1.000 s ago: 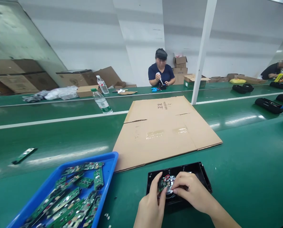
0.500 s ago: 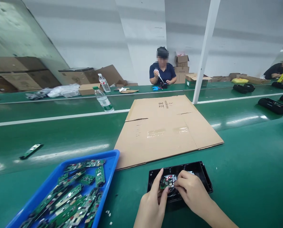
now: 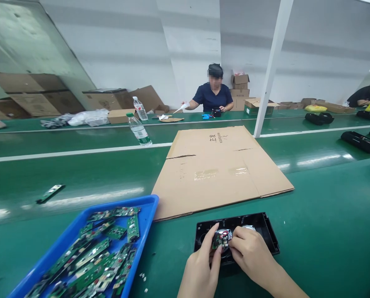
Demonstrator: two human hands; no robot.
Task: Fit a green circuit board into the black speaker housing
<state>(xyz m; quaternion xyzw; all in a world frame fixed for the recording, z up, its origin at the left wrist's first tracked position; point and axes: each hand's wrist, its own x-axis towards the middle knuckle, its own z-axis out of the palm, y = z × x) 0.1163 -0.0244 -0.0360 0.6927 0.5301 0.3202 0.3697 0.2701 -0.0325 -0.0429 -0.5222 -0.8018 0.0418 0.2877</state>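
I see both hands meeting over a black housing [image 3: 265, 231] that lies flat on the green surface [image 3: 327, 215], just in front of the near edge of a flattened cardboard sheet [image 3: 218, 165]. The housing is a shallow rectangular shell of dark plastic with a raised rim, open side up, and a round silvery speaker back [image 3: 249, 227] peeks out of it beside my fingers. My left hand [image 3: 201, 271] has thumb and forefinger pinched on a small circuit board [image 3: 221, 239], and my right hand [image 3: 250, 252] pinches the same board from the other side, fingers curled tight against it. The board is small and green, with tiny red and white parts on its face, and it sits tilted above the middle of the housing; I cannot tell whether it touches the shell beneath. To the left of the housing a blue tray [image 3: 147, 207] holds a loose heap of longer green circuit boards [image 3: 94, 256], and a few white specks lie on the surface between tray and housing. Well left of the cardboard sheet a single board strip [image 3: 50, 193] lies alone. Beyond the sheet stands a water bottle [image 3: 139, 130], and farther back a person in a dark shirt [image 3: 212, 96] sits at the far side.
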